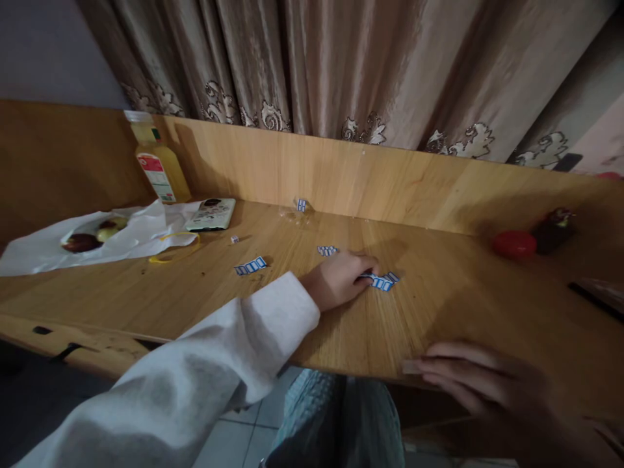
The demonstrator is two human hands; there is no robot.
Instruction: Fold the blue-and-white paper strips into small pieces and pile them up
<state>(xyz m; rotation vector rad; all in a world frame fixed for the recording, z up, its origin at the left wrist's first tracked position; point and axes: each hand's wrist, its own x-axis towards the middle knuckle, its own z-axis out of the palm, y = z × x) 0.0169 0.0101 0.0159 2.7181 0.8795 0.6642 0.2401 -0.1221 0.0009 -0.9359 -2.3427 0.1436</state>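
My left hand [344, 276] reaches across the wooden table from a pale sleeve. Its thumb and fingers are closed on a bundle of blue-and-white paper strips [383, 283] that fans out to the right. Just behind the hand lies another small group of blue-and-white strips [327, 250]. Further left is a separate blue-and-white strip [251, 266]. Above the front edge of the table, my right hand [470, 377] is blurred, its fingers stretched out to the left. A pale patch shows at its fingertips; whether this is a fingertip or a small object I cannot tell.
Along the back board stand a bottle of yellow liquid [160, 170] and a small blue-and-white piece [301, 205]. White paper [34, 250] with fruit, a flat packet [214, 214], a yellow loop [197, 244] and a die [234, 239] lie left. A red round object [515, 244] sits right.
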